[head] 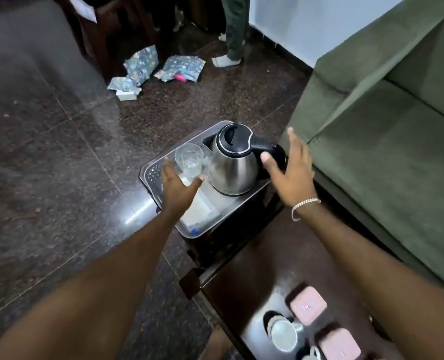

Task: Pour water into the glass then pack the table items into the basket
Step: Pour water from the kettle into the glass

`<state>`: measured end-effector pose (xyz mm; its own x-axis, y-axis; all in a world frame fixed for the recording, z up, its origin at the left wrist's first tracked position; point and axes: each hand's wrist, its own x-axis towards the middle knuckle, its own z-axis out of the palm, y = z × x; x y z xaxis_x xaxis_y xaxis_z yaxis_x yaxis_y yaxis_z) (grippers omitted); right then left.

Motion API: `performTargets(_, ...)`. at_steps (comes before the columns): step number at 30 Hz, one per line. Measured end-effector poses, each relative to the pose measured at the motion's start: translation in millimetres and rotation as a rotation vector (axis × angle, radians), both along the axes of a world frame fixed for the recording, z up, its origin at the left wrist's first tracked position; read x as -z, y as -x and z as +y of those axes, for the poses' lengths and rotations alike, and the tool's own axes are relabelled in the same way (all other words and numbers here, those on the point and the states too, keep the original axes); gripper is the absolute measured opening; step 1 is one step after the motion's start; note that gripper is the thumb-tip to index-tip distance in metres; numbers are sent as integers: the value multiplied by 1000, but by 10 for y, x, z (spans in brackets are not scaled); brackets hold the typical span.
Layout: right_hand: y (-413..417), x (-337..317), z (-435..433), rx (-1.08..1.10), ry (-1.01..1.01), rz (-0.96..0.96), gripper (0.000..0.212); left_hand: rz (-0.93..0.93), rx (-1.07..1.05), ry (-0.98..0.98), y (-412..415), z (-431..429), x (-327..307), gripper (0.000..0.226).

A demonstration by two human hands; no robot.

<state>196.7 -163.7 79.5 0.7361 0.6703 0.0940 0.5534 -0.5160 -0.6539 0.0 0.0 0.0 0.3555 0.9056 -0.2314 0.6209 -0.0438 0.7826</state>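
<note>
The left grip [179,183] is spread wide and holds nothing; its fingertips reach the near side of the glass [189,161], and whether they touch it cannot be told. The right grip [291,170] is also wide open and empty, thumb pointing at the black handle [270,149] of the kettle [233,167], just beside it but apart. The glass stands upright with a little water at its bottom, right next to the kettle, which sits between the two grips. Both rest in a shallow grey basket [148,172] at the far end of a dark desk [244,258]. Under the left grip, a white folded cloth [202,209] lies in the basket. Nearer the person than the right grip, two pink boxes [308,305] and a pale cup [284,335] sit on the desk. A green sofa [387,131] stands right of the right grip.
</note>
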Motion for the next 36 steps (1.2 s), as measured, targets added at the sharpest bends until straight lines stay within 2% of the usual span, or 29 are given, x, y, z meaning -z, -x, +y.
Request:
performTargets(3,-275,122,270,90,-168,210,71,-47,-74,99,-59,279,227,115)
performTargets(5,-422,160,411,103,-161,314,79,-117,-76,131,-67,442,401,112)
performTargets(8,-535,254,536,78,-69,293,74,-154,-10,109,-93,527,489,91)
performTargets(10,-610,317,592,77,-22,363,91,-189,14,106,-122,571,545,85)
performTargets(12,-642,356,612,49,27,417,102,-211,34,92,-146,585,568,83)
performTargets(15,-646,389,621,8,14,446,103,-216,50,48,-159,625,625,86)
performTargets(19,-602,415,670,121,21,394,97,-215,36,39,-202,659,634,82)
performTargets(23,-537,447,690,233,-56,370,76,-246,-6,28,-181,645,649,82)
performTargets(28,-503,420,629,283,-186,452,86,-280,-25,12,-49,604,632,75)
performTargets(31,-504,266,589,298,-315,575,83,-337,-23,-8,43,524,497,77)
performTargets(35,-649,-43,384,286,-417,561,99,-399,14,-33,147,363,136,74)
performTargets(36,-685,-143,308,279,-453,552,94,-411,41,-38,161,303,23,74)
